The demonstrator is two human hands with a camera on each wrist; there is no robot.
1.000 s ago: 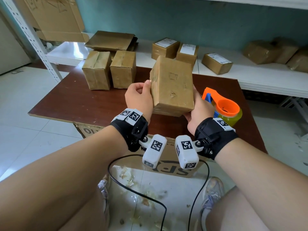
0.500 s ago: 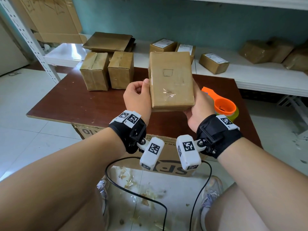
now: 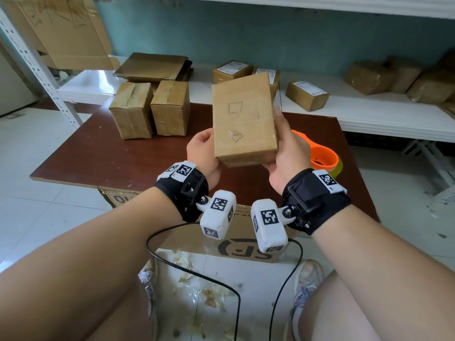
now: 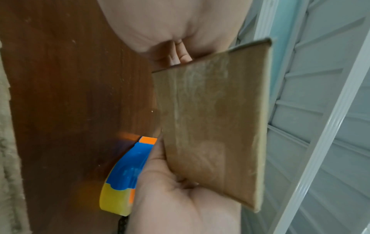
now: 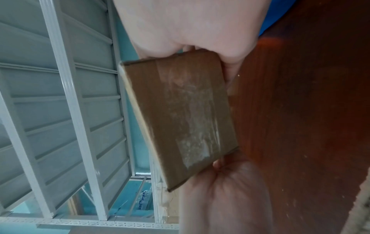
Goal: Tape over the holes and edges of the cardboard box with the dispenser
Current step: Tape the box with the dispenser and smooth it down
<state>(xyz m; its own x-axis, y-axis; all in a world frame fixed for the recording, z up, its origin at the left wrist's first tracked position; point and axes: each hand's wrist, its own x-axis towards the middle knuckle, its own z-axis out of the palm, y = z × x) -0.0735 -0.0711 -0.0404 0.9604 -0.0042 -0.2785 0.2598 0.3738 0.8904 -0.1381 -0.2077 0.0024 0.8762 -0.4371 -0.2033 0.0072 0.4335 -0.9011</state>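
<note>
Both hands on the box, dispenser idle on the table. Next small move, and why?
Probably free the right hand and reach for the tape dispenser lying on the table just behind it. Both hands grip the cardboard box off the table, left hand on its other side, so nothing can lay tape yet. The face toward the head camera shows square and triangle marks.

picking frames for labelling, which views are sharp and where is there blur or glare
Head view: fairly sharp, wide-angle bend at the edges, window glare on the white shelf; cardboard box legible between left hand and right hand. Left wrist view: soft, tape dispenser smeared, table dim. Right wrist view: blurred, tape sheen on the box.
</note>
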